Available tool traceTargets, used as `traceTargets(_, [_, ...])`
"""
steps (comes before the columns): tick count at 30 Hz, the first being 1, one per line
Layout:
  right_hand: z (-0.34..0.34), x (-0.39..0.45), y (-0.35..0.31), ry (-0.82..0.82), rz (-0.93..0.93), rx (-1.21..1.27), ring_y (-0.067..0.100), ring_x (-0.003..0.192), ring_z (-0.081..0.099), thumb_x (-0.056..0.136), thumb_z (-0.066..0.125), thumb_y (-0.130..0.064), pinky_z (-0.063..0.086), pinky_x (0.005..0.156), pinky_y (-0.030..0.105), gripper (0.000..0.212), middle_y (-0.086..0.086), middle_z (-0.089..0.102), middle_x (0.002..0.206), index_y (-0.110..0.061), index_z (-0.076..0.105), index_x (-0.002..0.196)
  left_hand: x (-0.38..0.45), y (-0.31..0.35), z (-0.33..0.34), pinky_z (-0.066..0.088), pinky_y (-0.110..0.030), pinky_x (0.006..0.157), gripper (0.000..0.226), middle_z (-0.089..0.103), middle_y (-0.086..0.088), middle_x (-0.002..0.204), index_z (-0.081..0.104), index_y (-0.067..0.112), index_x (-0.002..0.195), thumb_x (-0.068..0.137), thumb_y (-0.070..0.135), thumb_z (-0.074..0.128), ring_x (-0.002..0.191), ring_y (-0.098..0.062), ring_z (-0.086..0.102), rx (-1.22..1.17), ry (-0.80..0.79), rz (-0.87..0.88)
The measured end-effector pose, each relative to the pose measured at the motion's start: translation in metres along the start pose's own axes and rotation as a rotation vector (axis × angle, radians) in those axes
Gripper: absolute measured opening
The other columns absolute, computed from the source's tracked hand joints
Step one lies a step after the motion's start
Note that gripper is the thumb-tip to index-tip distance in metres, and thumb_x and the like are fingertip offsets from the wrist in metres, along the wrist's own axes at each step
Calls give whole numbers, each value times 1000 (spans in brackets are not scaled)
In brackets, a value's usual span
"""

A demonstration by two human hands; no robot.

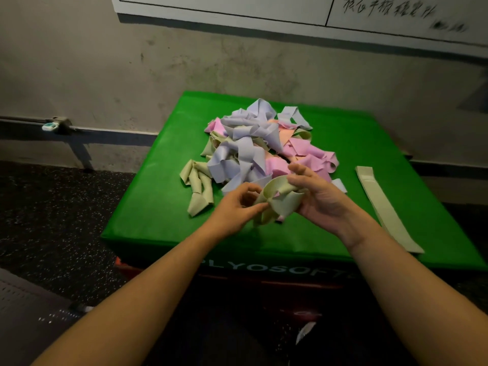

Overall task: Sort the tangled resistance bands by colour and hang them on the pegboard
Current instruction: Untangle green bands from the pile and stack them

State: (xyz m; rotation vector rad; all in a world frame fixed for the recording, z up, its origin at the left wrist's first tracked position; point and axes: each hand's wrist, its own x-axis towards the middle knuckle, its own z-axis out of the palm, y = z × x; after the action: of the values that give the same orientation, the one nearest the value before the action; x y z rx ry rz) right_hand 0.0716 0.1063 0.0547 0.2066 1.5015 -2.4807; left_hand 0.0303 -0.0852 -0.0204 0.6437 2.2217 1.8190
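A tangled heap of bands (261, 143) in lilac, pink, peach and pale green lies on the green cloth (163, 186). At its near edge both hands work one knotted pale green band (277, 199) with a bit of pink showing inside it. My left hand (237, 204) pinches the band's left side. My right hand (317, 196) grips its right side, fingers curled over the top. One pale green band (383, 210) lies flat and straight at the right. Another twisted pale green band (198, 188) lies apart at the heap's left. No pegboard is in view.
The green cloth covers a black and red soft box (277, 270) that stands against a stained wall (132, 70). A whiteboard (290, 9) with writing hangs above. Dark speckled floor (52, 220) spreads to the left, with a metal rail (60, 125) along the wall.
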Motion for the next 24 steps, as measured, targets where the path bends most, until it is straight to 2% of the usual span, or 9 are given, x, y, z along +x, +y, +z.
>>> traceTargets(2, [-15, -13, -7, -11, -18, -44, 17, 77, 66, 75, 72, -9, 57, 66, 32, 35, 2, 66, 93, -23, 63, 106, -1, 11, 6, 55, -29, 75, 20, 71, -20, 96, 63, 14, 100, 86, 5, 73, 83, -17, 68, -100, -4, -30])
traceTargets(6, [-46, -41, -19, -41, -29, -161, 15, 86, 67, 67, 77, -5, 58, 66, 32, 55, 2, 68, 104, -22, 67, 118, -5, 29, 14, 58, -31, 75, 11, 73, -11, 90, 61, 10, 101, 92, 6, 65, 82, -23, 72, -264, -19, -88])
traceTargets(10, [-68, -61, -24, 168, -131, -493, 10, 84, 65, 81, 70, -2, 60, 70, 31, 41, 1, 68, 102, -22, 67, 116, -9, 39, 26, 56, -33, 73, 10, 73, -4, 87, 52, 13, 94, 98, 4, 52, 83, -27, 71, -430, -9, -113])
traceTargets(12, [-76, -69, -25, 279, -186, -634, 9, 81, 67, 87, 70, -4, 58, 64, 26, 30, 3, 71, 99, -20, 69, 112, -11, 45, 35, 55, -31, 71, 17, 71, -4, 83, 47, 13, 92, 97, -3, 48, 80, -27, 70, -470, -33, -118])
traceTargets(14, [-84, -77, -23, 321, -249, -711, 10, 77, 67, 87, 71, -5, 57, 63, 24, 21, 1, 73, 89, -21, 72, 101, -12, 51, 47, 53, -32, 70, 21, 68, -5, 79, 46, 14, 93, 93, -7, 48, 74, -27, 65, -479, -59, -118])
traceTargets(16, [-89, -83, -22, 350, -306, -754, 8, 73, 62, 86, 73, -8, 54, 64, 23, 16, -4, 70, 80, -23, 74, 91, -11, 55, 56, 50, -33, 70, 23, 65, -3, 79, 49, 16, 97, 81, 0, 54, 70, -23, 59, -444, -69, -120])
traceTargets(19, [-95, -90, -22, 392, -325, -632, 8, 72, 59, 86, 74, -11, 49, 66, 26, 13, -7, 67, 75, -24, 74, 84, -13, 62, 67, 42, -20, 63, 34, 57, 13, 73, 57, 22, 105, 73, 13, 50, 65, -6, 50, -218, -134, -97])
traceTargets(22, [-98, -98, -22, 409, -315, -429, 8, 71, 63, 86, 71, -12, 52, 66, 28, 10, -8, 68, 75, -22, 71, 88, -18, 70, 77, 40, -10, 63, 18, 58, 22, 73, 63, 28, 107, 90, 23, 62, 68, 4, 52, -49, -187, -4])
traceTargets(24, [-99, -101, -21, 391, -301, -282, 8, 72, 66, 87, 69, -11, 53, 65, 28, 11, -7, 70, 78, -20, 67, 93, -20, 76, 87, 40, -9, 62, 13, 62, 26, 71, 66, 30, 104, 98, 23, 56, 66, 8, 53, -56, -164, 9])
